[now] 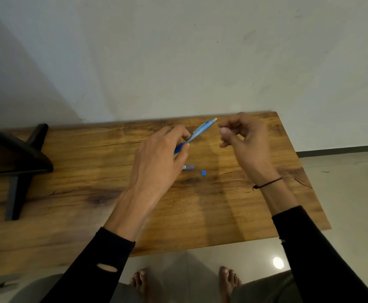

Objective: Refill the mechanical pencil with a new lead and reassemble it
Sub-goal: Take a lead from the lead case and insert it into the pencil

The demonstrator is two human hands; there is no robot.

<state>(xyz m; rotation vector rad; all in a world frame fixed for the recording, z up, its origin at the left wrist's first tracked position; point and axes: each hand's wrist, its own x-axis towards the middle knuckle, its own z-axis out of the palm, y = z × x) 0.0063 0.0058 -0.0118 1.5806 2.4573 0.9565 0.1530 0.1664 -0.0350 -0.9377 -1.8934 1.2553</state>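
Two hands are up over the wooden table (255,206), and we can see the left hand (156,162) pinching the blue mechanical pencil (197,133) near its darker lower end, fingers closed around the barrel. That pencil is tilted, its pale open top pointing up and away toward the right hand (243,138), clear of the tabletop. Over on that side we see thumb and fingers curled in close together just beside the pencil's top end; whether a thin lead sits between them, we cannot tell, it is too blurred. Down on the table, between the two wrists, we spot a small blue cap (203,173) and, near it, a greyish lead case (188,167) lying flat, partly behind the left hand. Both lie apart from the pencil.
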